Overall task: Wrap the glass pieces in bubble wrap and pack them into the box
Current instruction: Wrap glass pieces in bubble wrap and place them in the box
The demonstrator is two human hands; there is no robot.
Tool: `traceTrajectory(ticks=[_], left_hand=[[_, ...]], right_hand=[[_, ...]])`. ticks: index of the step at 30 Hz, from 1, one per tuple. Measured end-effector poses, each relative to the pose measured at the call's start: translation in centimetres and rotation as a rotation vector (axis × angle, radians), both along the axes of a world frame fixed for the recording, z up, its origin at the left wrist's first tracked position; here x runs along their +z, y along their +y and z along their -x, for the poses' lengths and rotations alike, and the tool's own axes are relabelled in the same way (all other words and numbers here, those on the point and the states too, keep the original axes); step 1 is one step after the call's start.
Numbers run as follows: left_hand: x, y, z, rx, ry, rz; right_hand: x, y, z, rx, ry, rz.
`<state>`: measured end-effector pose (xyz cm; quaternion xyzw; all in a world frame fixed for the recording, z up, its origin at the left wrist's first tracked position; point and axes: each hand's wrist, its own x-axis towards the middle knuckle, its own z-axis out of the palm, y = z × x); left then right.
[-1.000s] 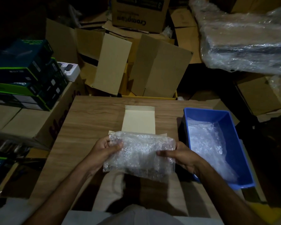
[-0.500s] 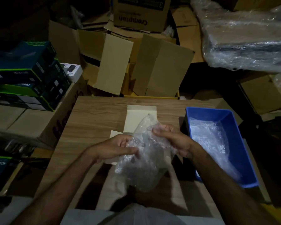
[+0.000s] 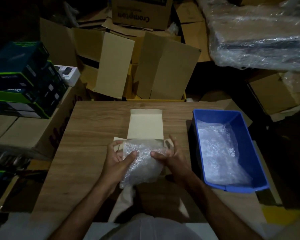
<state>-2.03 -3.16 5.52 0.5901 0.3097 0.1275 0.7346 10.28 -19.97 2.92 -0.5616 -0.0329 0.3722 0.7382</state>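
Note:
A bundle of clear bubble wrap [image 3: 142, 163] sits between both hands above the near part of the wooden table [image 3: 93, 132]. My left hand [image 3: 118, 161] grips its left side, thumb pressed on top. My right hand [image 3: 170, 157] holds its right side with the thumb on the wrap and fingers curled behind. Whatever glass lies inside the wrap is hidden. A small cream cardboard box [image 3: 145, 125] lies open just beyond the bundle, its lid flap laid back flat.
A blue plastic bin [image 3: 241, 135] holding loose bubble wrap [image 3: 218, 149] stands at the table's right. Stacked dark product boxes [image 3: 22, 80] rise at the left. Open cartons [image 3: 137, 66] crowd behind the table, and a plastic-wrapped pallet [image 3: 260, 37] sits at back right.
The wrap, first held flat and wide between the hands, was folded up by my right hand and is now a narrower bundle held over the box's near edge.

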Motion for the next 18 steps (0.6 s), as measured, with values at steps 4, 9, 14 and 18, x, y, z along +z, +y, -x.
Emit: traceTrajectory(ticks=[4,9,14,18], left_hand=[[1.9,1.8,0.5,-0.247,0.013,-0.159],[4.4,3.5,-0.5,-0.426,0.196,-0.437],[4.7,4.4,-0.7,-0.480,0.183,-0.830],[4.6,4.0,-0.5,-0.525,0.132,-0.365]], right_hand=[[0.6,-0.6,-0.5,0.112,-0.235,-0.074],[2.6,-0.4,-1.3,0.257,-0.472,0.208],[4.1,-0.3,-2.5,0.318,-0.596,0.299],[4.3,-1.5,-2.7,0.363,-0.311,0.110]])
